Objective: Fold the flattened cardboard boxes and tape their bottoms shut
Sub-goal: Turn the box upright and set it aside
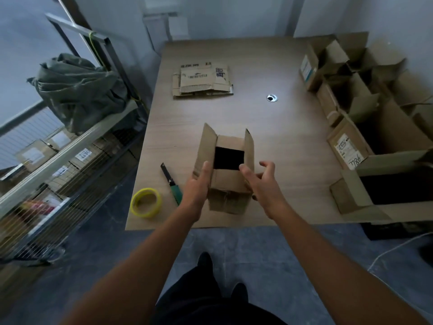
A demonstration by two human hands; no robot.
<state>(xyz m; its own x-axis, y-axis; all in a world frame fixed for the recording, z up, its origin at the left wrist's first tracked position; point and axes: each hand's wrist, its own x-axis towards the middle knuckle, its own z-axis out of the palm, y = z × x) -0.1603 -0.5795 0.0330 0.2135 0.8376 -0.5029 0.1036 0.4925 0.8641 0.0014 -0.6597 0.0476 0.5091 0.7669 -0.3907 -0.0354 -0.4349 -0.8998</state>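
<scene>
Small brown cardboard box [228, 174] stands erected near worktop [281, 148] front edge. Our left hand [199, 181] grip flat against side; right hand [260, 177] grip spread, empty. Next, we judge: yellow tape roll [146, 202] needed.

We see bare table [269, 127] beyond the box [228, 170], up to the flat stack [202, 80]. Open boxes [365, 118] wall off the right edge. Tape [146, 202] and knife [172, 184] crowd the near left.

Hands: two [199, 181] [260, 178]. Tape roll [145, 202]: one. Knife [172, 181]: one. Erected box [228, 170]: one.
</scene>
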